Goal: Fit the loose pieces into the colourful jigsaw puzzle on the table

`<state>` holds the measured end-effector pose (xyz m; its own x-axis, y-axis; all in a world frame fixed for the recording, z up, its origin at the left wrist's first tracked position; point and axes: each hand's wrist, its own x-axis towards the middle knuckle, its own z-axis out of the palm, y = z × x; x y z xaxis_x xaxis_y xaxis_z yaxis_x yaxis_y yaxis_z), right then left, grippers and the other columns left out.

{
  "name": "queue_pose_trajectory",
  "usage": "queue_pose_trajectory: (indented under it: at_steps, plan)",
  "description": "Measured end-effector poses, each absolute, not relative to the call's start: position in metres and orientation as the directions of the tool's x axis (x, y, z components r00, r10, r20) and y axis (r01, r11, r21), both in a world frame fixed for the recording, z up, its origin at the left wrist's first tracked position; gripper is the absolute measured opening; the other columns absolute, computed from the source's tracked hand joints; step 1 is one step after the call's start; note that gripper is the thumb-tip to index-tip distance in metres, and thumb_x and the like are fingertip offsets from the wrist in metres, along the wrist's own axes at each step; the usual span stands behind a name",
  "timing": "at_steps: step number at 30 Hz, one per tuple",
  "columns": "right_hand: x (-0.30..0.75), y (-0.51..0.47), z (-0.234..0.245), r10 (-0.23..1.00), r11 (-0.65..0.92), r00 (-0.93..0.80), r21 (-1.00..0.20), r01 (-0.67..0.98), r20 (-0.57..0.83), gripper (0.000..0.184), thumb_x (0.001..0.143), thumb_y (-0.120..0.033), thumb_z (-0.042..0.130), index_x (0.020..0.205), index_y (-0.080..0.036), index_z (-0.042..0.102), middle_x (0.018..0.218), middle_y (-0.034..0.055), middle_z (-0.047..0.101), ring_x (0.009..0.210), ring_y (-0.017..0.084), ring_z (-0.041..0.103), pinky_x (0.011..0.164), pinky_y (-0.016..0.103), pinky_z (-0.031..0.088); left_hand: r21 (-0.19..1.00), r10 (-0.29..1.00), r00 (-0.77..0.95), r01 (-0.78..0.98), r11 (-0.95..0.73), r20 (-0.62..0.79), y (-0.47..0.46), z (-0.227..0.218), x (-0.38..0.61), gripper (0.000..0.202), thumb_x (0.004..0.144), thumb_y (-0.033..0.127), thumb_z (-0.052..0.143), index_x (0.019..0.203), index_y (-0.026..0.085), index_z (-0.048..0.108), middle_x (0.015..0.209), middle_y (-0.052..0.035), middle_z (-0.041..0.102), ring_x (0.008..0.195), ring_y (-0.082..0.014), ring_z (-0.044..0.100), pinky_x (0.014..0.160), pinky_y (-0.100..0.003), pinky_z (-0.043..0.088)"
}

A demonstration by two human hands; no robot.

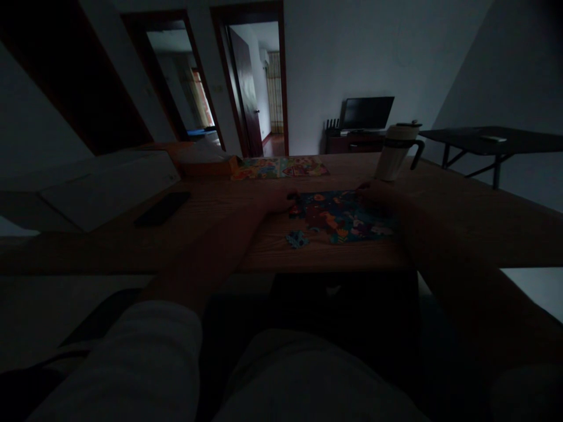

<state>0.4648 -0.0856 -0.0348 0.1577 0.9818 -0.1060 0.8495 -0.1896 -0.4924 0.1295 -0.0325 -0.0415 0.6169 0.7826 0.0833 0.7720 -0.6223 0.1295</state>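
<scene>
A jigsaw puzzle (343, 218) with a dark blue-green, orange and red picture lies on the wooden table in front of me, its lower left part uneven. My left hand (280, 201) is at its upper left corner, fingers curled in; whatever is between them is too dark to make out. My right hand (377, 194) rests at the upper right part of the puzzle and covers some of it. Its fingers are mostly lost in shadow. Loose light-blue puzzle pieces (297, 238) lie together just below the puzzle's left side, apart from it.
Behind the puzzle lie colourful picture sheets (281, 168). A cream tumbler (393, 155) with a black handle stands beyond my right hand. On the left are a flat black object (162, 209), a white box (109, 187) and an orange box (209, 168). The room is dim.
</scene>
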Motion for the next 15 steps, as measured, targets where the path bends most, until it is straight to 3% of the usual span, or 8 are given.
queue_pose_trajectory:
  at_steps: [8,15]
  plan:
    - [0.464,-0.086,-0.034,0.976,-0.217,0.180,-0.483,0.848,-0.121,0.027,0.103,-0.026,0.053,0.117,-0.012,0.071,0.087,0.0107,0.071,0.057,0.013,0.055,0.053,0.025,0.042,0.033,0.767,0.642,0.767,-0.641,-0.010,-0.036,-0.036,0.128,0.050,0.103,0.039,0.049,0.151,0.028,0.058,0.149,-0.0058,0.062,0.131,-0.0215,0.061,0.112,-0.029,0.043]
    - [0.464,-0.086,-0.034,0.977,-0.214,0.179,-0.479,0.851,-0.117,0.028,0.104,-0.028,0.053,0.120,-0.014,0.071,0.096,0.0115,0.074,0.057,0.013,0.056,0.051,0.025,0.043,-0.062,0.759,0.642,0.758,-0.650,-0.112,-0.054,-0.020,0.134,0.057,0.107,0.048,0.041,0.159,0.026,0.049,0.152,-0.0099,0.059,0.131,-0.0256,0.061,0.112,-0.032,0.042]
